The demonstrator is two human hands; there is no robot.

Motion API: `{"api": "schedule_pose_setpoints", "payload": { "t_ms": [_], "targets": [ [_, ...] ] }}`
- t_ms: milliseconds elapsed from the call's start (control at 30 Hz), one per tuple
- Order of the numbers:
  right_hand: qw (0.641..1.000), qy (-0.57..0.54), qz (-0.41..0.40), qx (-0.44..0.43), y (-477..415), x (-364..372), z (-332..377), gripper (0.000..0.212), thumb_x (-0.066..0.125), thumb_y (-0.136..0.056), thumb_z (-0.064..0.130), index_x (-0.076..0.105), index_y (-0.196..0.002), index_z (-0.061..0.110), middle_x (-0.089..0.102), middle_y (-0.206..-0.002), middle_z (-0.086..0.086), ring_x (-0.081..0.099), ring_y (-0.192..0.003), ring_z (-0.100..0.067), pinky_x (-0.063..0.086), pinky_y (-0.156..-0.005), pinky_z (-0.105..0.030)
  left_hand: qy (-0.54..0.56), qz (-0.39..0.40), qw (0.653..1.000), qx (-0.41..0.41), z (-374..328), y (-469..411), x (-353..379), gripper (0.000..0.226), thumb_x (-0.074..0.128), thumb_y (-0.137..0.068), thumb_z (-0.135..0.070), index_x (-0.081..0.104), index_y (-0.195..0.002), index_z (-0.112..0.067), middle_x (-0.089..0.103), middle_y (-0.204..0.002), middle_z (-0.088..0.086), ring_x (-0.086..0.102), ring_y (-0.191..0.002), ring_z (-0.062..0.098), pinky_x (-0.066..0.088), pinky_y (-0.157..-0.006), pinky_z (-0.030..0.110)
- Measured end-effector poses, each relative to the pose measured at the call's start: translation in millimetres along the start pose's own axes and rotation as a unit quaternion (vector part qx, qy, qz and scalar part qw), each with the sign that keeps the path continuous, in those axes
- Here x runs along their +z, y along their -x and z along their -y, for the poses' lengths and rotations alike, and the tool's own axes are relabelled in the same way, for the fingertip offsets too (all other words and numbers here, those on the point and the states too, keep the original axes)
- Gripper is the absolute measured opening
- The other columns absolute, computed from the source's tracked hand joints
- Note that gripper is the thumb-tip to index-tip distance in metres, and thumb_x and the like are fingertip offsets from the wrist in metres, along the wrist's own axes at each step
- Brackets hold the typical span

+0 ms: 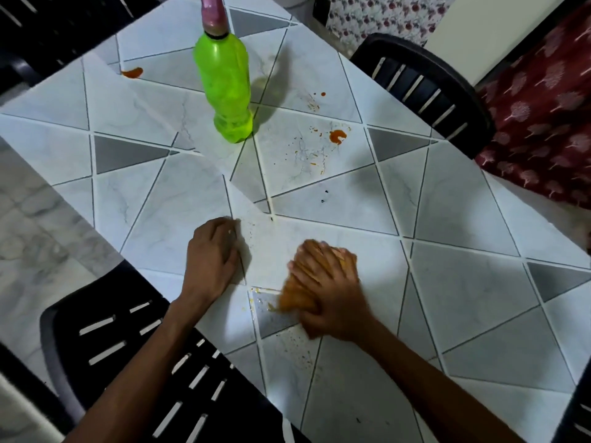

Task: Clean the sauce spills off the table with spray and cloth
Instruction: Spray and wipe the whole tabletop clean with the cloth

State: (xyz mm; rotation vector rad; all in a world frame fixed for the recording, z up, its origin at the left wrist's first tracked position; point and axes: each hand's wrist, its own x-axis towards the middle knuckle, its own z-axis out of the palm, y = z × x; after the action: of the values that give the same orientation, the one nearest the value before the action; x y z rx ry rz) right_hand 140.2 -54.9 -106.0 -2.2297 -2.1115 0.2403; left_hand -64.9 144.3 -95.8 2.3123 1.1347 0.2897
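My right hand (326, 289) presses an orange cloth (292, 297) flat on the tiled table (463, 282) near its front edge; the hand is motion-blurred. Small orange smears (271, 306) lie just left of the cloth. My left hand (212, 254) rests palm down on the table to the left, holding nothing. A bright green spray bottle (225, 84) with a pink top stands upright farther back. Red sauce spills show at the back left (132, 72), right of the bottle (337, 136) and as small drops (321, 94) behind that.
A black slatted chair (144, 362) sits under my left forearm at the table's near-left edge. Another black chair (425, 87) stands at the far right side, beside a dark red patterned fabric (543, 116). Marble floor (35, 238) shows at left.
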Motion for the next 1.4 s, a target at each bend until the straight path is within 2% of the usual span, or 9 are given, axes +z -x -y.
{"api": "schedule_pose_setpoints", "payload": {
  "t_ms": [67, 267, 400, 567, 700, 833, 967, 1100, 1400],
  "targets": [
    [1.000, 0.014, 0.001, 0.020, 25.2, -3.0, -27.2, 0.086, 0.059, -0.077, 0.068, 0.039, -0.153, 0.034, 0.024, -0.166, 0.001, 0.013, -0.155, -0.030, 0.019, -0.115, -0.062, -0.022, -0.004, 1.000, -0.001, 6.5, 6.5, 0.0, 0.046, 0.051, -0.089, -0.031, 0.057, -0.130, -0.011, 0.053, -0.136, 0.008, 0.049, -0.121, 0.033, 0.040, -0.099, 0.040],
    [0.929, -0.038, -0.016, 0.369, -91.4, 2.1, 1.4, 0.085, 0.034, -0.087, 0.070, 0.021, -0.159, 0.028, 0.015, -0.168, -0.008, 0.005, -0.153, -0.044, 0.007, -0.115, -0.072, -0.055, -0.014, 0.998, -0.011, 21.4, 31.4, -2.5, 0.042, 0.052, -0.093, -0.032, 0.056, -0.131, -0.015, 0.050, -0.138, 0.007, 0.047, -0.123, 0.030, 0.040, -0.100, 0.041],
    [0.983, -0.011, -0.022, 0.180, -108.4, 7.3, 58.0, 0.079, 0.045, -0.088, 0.062, 0.030, -0.157, 0.028, 0.021, -0.167, -0.005, 0.008, -0.154, -0.039, 0.009, -0.117, -0.067, -0.061, -0.023, 0.998, -0.006, 22.8, 48.3, -8.0, 0.043, 0.049, -0.090, -0.028, 0.056, -0.130, -0.013, 0.051, -0.137, 0.009, 0.047, -0.120, 0.031, 0.038, -0.098, 0.038],
    [0.999, 0.012, 0.021, 0.028, 16.3, 13.2, 45.7, 0.083, 0.045, -0.088, 0.069, 0.023, -0.159, 0.032, 0.009, -0.169, 0.001, 0.004, -0.156, -0.033, 0.017, -0.116, -0.065, -0.053, -0.025, 0.998, -0.011, 27.9, 56.9, -5.7, 0.043, 0.051, -0.093, -0.033, 0.056, -0.131, -0.014, 0.050, -0.141, 0.007, 0.047, -0.125, 0.028, 0.038, -0.104, 0.038],
    [0.994, 0.008, 0.026, 0.104, 51.4, 10.0, 18.7, 0.081, 0.050, -0.087, 0.066, 0.028, -0.158, 0.032, 0.013, -0.169, 0.001, 0.011, -0.155, -0.032, 0.016, -0.117, -0.064, -0.024, -0.037, 0.999, -0.021, 28.2, 57.7, -4.6, 0.044, 0.052, -0.094, -0.032, 0.057, -0.132, -0.012, 0.052, -0.141, 0.007, 0.048, -0.125, 0.027, 0.037, -0.104, 0.037],
    [0.967, -0.011, 0.005, 0.254, -47.4, 16.2, 50.6, 0.080, 0.037, -0.092, 0.065, 0.020, -0.160, 0.027, 0.011, -0.169, -0.005, 0.004, -0.154, -0.039, 0.011, -0.117, -0.067, -0.001, -0.034, 0.999, -0.029, 31.6, 55.1, -8.0, 0.041, 0.048, -0.095, -0.029, 0.060, -0.131, -0.013, 0.054, -0.141, 0.006, 0.051, -0.122, 0.027, 0.039, -0.103, 0.037],
    [0.970, -0.028, -0.005, 0.242, -121.5, 12.8, 84.0, 0.077, 0.035, -0.091, 0.065, 0.025, -0.158, 0.029, 0.016, -0.168, -0.005, 0.008, -0.154, -0.040, 0.008, -0.117, -0.067, 0.003, -0.022, 1.000, -0.017, 39.8, 53.4, -7.8, 0.042, 0.044, -0.094, -0.026, 0.060, -0.131, -0.016, 0.054, -0.141, 0.004, 0.053, -0.120, 0.028, 0.042, -0.102, 0.040],
    [0.993, -0.005, 0.020, 0.119, -38.9, 8.8, 87.1, 0.080, 0.043, -0.090, 0.067, 0.022, -0.159, 0.033, 0.013, -0.169, 0.002, 0.007, -0.155, -0.034, 0.010, -0.119, -0.062, 0.000, -0.038, 0.999, -0.018, 36.4, 55.1, -6.9, 0.040, 0.047, -0.094, -0.025, 0.061, -0.130, -0.016, 0.054, -0.140, 0.004, 0.054, -0.117, 0.028, 0.044, -0.100, 0.041],
    [0.979, -0.016, 0.043, 0.201, 148.8, 19.3, 73.5, 0.089, 0.068, -0.075, 0.059, 0.036, -0.154, 0.032, 0.015, -0.168, -0.003, 0.018, -0.152, -0.039, 0.018, -0.114, -0.066, 0.021, -0.085, 0.995, -0.055, 25.9, 53.3, -0.8, 0.031, 0.059, -0.095, -0.022, 0.063, -0.125, -0.015, 0.056, -0.135, 0.003, 0.053, -0.115, 0.029, 0.042, -0.099, 0.041]
  ]
}}
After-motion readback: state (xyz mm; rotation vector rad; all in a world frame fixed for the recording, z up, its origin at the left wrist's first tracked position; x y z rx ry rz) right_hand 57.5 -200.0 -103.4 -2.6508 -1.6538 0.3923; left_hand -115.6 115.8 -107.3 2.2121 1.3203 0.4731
